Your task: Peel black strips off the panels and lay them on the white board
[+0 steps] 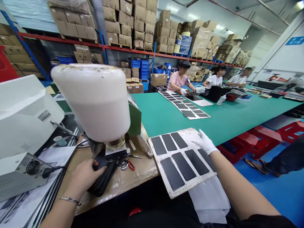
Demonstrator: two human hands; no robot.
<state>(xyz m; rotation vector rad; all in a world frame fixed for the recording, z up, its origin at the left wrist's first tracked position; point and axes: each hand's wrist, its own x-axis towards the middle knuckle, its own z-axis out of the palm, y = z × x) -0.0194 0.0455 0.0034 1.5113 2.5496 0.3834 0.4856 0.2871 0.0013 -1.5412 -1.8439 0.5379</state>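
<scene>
Dark rectangular panels (184, 166), smooth and plain, lie in two rows on a stained white board (190, 135) that juts past the edge of the brown-covered counter (141, 169). The gloved right hand (205, 142) rests on this board; whether its grip clasps it, I cannot tell. The bare left hand (85, 175) grasps a stack of dark plates (104, 180), its far end overhung by a bulky whitish tank (95, 101). A red clip (131, 165) lies near.

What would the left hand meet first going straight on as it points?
The stack of black panels: the left hand appears to touch it. Beyond, possibly the metal fitting, though depth is unclear.
</scene>
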